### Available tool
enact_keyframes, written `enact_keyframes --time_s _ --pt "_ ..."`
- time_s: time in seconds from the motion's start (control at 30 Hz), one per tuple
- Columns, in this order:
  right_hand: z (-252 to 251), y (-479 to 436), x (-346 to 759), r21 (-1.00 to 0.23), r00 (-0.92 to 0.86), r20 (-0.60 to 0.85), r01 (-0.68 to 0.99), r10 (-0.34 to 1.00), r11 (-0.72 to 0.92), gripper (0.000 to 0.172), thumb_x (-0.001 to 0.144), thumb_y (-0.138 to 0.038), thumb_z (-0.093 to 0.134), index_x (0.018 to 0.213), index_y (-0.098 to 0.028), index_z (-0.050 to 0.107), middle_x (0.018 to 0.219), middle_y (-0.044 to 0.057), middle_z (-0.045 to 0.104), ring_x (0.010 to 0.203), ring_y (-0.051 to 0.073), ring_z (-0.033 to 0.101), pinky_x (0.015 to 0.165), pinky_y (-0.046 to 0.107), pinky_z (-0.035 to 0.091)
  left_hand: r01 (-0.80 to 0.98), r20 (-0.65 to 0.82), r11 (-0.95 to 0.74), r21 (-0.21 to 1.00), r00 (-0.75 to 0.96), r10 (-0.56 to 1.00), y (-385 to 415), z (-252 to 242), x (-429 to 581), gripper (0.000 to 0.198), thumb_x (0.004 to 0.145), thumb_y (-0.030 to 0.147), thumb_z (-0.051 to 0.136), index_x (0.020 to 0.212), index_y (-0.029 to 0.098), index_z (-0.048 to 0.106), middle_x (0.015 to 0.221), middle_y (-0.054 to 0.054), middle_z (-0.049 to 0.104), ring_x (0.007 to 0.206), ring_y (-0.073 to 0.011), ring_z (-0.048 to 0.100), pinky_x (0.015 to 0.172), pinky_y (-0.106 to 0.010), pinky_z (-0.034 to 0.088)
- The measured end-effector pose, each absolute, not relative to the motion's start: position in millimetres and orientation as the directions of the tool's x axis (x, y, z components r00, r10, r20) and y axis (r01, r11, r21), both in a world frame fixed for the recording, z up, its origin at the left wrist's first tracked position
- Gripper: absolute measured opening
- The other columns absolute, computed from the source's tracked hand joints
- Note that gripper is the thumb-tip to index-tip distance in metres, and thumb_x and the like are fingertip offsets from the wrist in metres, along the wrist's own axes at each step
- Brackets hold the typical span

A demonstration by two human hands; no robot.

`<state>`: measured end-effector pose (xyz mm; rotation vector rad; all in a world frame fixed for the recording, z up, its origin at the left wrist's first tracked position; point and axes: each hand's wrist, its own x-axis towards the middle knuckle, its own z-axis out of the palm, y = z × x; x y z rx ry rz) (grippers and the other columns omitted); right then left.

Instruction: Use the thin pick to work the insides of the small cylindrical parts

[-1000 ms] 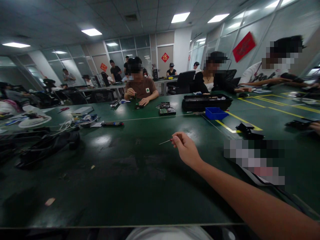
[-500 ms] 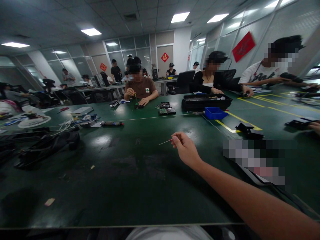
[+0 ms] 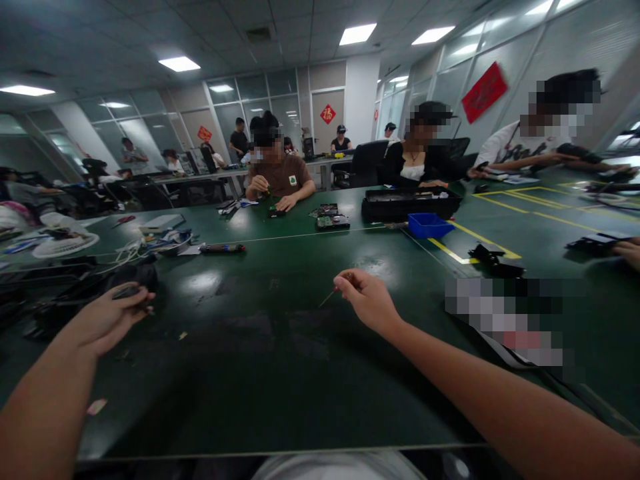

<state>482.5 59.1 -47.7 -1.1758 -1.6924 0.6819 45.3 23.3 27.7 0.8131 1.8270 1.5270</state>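
My right hand (image 3: 367, 297) is closed on the red handle of a thin screwdriver (image 3: 327, 298). Its bare metal shaft points left and down, above the middle of the green table (image 3: 280, 393). At the left, my left hand (image 3: 113, 313) is in view with its fingers curled round a small dark object (image 3: 126, 291). What that object is cannot be made out. Just behind this hand lies a black bag-like item (image 3: 55, 310), partly covered by the hand.
A dark cylindrical tool (image 3: 223, 248) lies ahead on the left. Circuit-board parts (image 3: 333, 221), a long black tray (image 3: 373, 212) and a blue bin (image 3: 430, 227) stand farther off. Black parts (image 3: 495, 260) lie right. A co-worker (image 3: 280, 175) sits opposite, handling a small part.
My left hand has come into view at the left with a small dark object in it. My right hand has shifted slightly left, and the screwdriver tip points lower.
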Motion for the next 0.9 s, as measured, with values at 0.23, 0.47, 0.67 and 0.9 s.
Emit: enact_keyframes --time_s 0.23,0.47,0.67,0.9 --pt "-43 54 483 -0.814 -0.139 0.357 0.439 0.924 0.381 0.032 0.088 -0.051 0.062 0.075 -0.022 0.068 0.062 -0.001 0.064 0.053 0.015 0.054 0.052 0.028 0.039 0.088 -0.091 0.101 0.991 -0.107 0.99 57 7 141 0.028 0.072 0.014 0.078 0.095 0.013 0.062 0.088 -0.003 0.065 0.08 -0.0129 0.061 0.071 -0.023 0.051" --pt "-41 53 483 -0.782 -0.127 0.43 0.442 0.894 0.439 0.03 0.09 -0.049 0.06 0.077 -0.023 0.067 0.065 -0.001 0.065 0.056 0.015 0.056 0.055 0.029 0.041 0.261 -0.004 -0.063 0.963 0.249 0.969 74 -14 237 0.035 0.073 0.025 0.076 0.105 0.016 0.065 0.104 -0.007 0.068 0.094 -0.0192 0.062 0.089 -0.034 0.048" --pt "-45 54 485 -0.752 -0.087 0.478 0.474 0.874 0.459 0.033 0.094 -0.047 0.053 0.078 -0.022 0.066 0.065 0.0 0.063 0.059 0.016 0.056 0.056 0.029 0.04 0.662 0.119 -0.269 0.699 0.264 0.957 65 -42 286 0.035 0.088 0.03 0.061 0.122 0.023 0.057 0.11 -0.009 0.066 0.102 -0.0265 0.062 0.091 -0.041 0.046" --pt "-49 55 483 -0.818 -0.006 0.49 0.342 0.872 0.462 0.03 0.096 -0.046 0.049 0.091 -0.022 0.066 0.076 0.003 0.068 0.067 0.017 0.062 0.063 0.031 0.048 0.748 0.17 -0.362 0.556 0.325 0.93 63 -67 288 0.027 0.088 0.014 0.053 0.115 0.018 0.053 0.109 -0.011 0.062 0.104 -0.0267 0.058 0.095 -0.043 0.043"
